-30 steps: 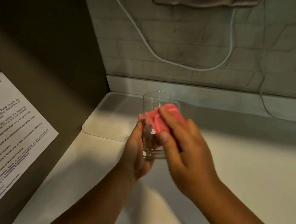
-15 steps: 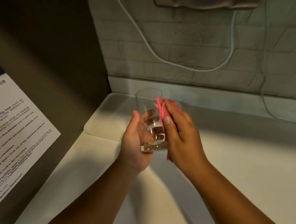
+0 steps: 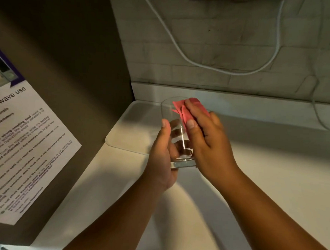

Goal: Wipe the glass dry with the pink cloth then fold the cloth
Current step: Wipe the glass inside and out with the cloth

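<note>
A clear drinking glass (image 3: 173, 115) is held upright above the white counter, its thick base toward me. My left hand (image 3: 162, 158) wraps the glass from the left, thumb up along its side, fingers showing through the wall. My right hand (image 3: 206, 143) presses a bunched pink cloth (image 3: 187, 109) against the glass's upper right side near the rim. Most of the cloth is hidden under my fingers.
A white tray (image 3: 126, 129) lies on the counter (image 3: 270, 184) behind the glass, against the back wall. A dark panel on the left carries a printed microwave notice (image 3: 23, 148). A white cable (image 3: 209, 65) loops down the tiled wall.
My right hand has slid the pink cloth up the glass's right side to the rim. The left hand keeps its hold on the glass, which has shifted slightly.
</note>
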The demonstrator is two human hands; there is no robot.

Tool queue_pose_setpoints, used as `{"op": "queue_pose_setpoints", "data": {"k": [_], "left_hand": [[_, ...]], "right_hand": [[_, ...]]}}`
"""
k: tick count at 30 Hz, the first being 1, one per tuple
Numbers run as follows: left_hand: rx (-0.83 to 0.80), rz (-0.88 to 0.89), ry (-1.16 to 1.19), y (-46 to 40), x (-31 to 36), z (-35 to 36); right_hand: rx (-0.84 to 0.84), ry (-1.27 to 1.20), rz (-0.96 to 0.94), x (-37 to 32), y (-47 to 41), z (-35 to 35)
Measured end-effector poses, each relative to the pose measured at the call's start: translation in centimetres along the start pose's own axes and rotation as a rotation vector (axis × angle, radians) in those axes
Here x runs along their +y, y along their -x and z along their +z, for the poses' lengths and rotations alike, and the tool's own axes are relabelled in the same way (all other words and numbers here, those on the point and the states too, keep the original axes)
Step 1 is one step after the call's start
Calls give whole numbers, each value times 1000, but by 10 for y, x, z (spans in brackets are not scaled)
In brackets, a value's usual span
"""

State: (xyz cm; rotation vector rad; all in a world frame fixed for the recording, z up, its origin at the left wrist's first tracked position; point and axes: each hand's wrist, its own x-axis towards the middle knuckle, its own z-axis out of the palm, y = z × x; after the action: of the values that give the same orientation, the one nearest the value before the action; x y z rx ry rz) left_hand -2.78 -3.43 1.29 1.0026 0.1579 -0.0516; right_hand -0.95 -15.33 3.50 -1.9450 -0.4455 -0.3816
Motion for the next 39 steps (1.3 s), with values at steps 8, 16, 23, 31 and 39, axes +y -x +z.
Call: {"op": "queue_pose_setpoints", "data": {"k": [8,16,23,31,39], "left_hand": [[19,32,-6,-6,0,-4],[26,13,-55,-4,-2,-3],[36,5,45,0,2,1],[90,-4,-69,-8,5,-12],[17,-29,-18,-3,-8,-6]], "right_hand": [[-42,-142,97,5,23,2],[-71,220,-108,-2,8,2],[-30,-133,135,12,-15,4],[-125,127,-57,-4,23,13],[-27,30,6,8,-14,5]]}}
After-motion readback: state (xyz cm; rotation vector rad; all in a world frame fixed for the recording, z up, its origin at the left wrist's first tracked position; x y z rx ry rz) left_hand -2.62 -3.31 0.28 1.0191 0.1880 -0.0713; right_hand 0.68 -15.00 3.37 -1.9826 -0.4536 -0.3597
